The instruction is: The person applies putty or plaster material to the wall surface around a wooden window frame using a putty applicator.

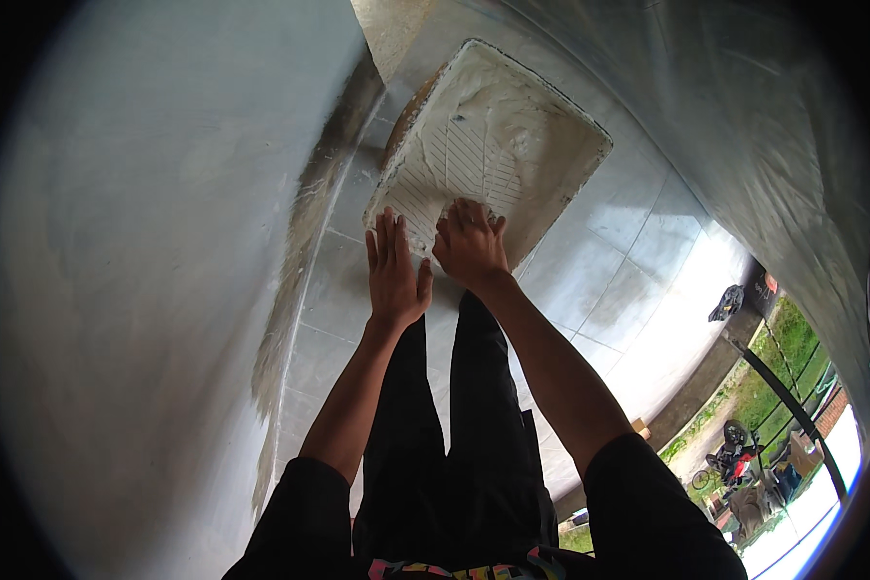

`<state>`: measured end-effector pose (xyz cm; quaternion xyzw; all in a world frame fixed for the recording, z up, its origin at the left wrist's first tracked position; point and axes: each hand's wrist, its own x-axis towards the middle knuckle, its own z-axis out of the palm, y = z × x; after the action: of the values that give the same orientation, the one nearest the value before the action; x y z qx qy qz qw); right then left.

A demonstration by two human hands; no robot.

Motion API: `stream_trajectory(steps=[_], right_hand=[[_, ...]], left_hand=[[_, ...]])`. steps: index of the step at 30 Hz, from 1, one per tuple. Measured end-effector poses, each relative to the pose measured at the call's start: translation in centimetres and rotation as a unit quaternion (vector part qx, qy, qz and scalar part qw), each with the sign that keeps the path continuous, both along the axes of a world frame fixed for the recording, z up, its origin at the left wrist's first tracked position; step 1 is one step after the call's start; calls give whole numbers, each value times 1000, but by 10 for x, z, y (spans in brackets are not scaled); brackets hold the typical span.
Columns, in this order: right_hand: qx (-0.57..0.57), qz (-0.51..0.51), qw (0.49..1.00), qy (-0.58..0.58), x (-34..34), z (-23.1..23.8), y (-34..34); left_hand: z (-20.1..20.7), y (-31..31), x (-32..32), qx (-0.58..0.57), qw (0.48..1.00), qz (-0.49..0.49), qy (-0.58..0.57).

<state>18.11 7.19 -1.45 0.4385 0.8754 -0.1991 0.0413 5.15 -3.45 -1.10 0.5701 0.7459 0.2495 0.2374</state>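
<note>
In front of my legs, a tray with a grooved slope lies on the tiled floor. White paste covers its far end and streaks the ridges. My left hand reaches the tray's near left corner with fingers stretched out straight and thumb apart, holding nothing that shows. Just right of it, my right hand is over the near edge, its fingers bent down toward the pasty slope. Whether those curled fingers grip anything is hidden beneath them.
A pale wall rises close on the left, with a smeared strip along its foot. Grey floor tiles extend to the right. Translucent plastic sheeting hangs at the upper right. Outside, a motorcycle stands near grass.
</note>
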Motion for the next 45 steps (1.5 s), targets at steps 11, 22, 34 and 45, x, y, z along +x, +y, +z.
stream_trajectory(steps=[11,22,34,45], right_hand=[[-539,-457,584,401,76,56,23],[-717,-329,409,459,23,189,3],[-779,-177,448,402,-80,260,-95],[-609,-9,533,587,-161,400,-243]], left_hand=[[115,1,7,18,999,39,31],[235,-50,-21,38,984,113,133],[324,-206,-34,35,937,232,258],[399,-369,-94,22,909,182,376]])
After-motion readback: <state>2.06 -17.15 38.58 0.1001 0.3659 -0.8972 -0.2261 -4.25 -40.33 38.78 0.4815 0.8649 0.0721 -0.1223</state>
